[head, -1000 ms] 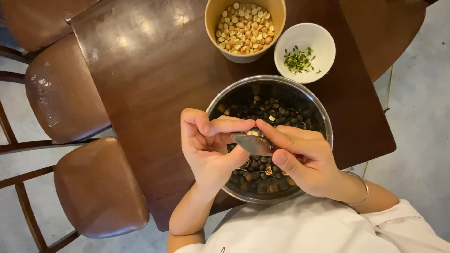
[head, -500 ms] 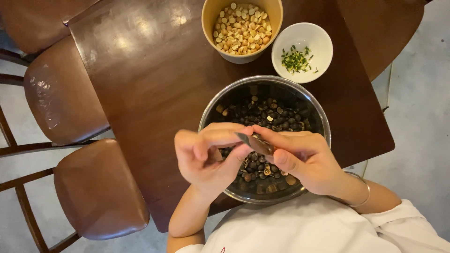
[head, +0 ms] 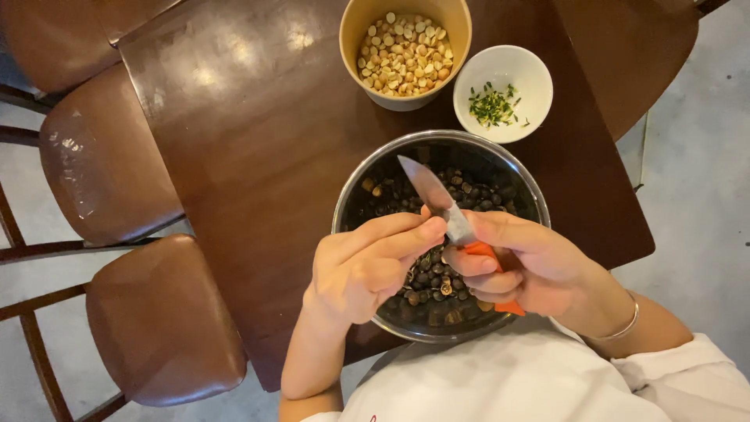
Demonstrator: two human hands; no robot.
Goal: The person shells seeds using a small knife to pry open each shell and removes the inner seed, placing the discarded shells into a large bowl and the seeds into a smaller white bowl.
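Note:
My right hand [head: 523, 262] grips a small knife with an orange handle; its steel blade [head: 428, 191] points up and left over a steel bowl [head: 512, 164] full of dark brown seeds [head: 469, 195]. My left hand [head: 367, 266] is held against the blade's base, fingers curled, thumb and forefinger pinched at the knife; whatever they pinch is hidden. Both hands hover above the bowl's near half.
A tan bowl of pale peeled kernels [head: 405, 51] and a small white bowl with green bits [head: 502, 94] stand beyond the steel bowl on the dark wooden table [head: 250, 156]. Brown padded chairs [head: 160, 320] line the left side.
The knife blade has swung up from lying flat between my hands and now points away over the bowl. My left fingers have closed in at its base.

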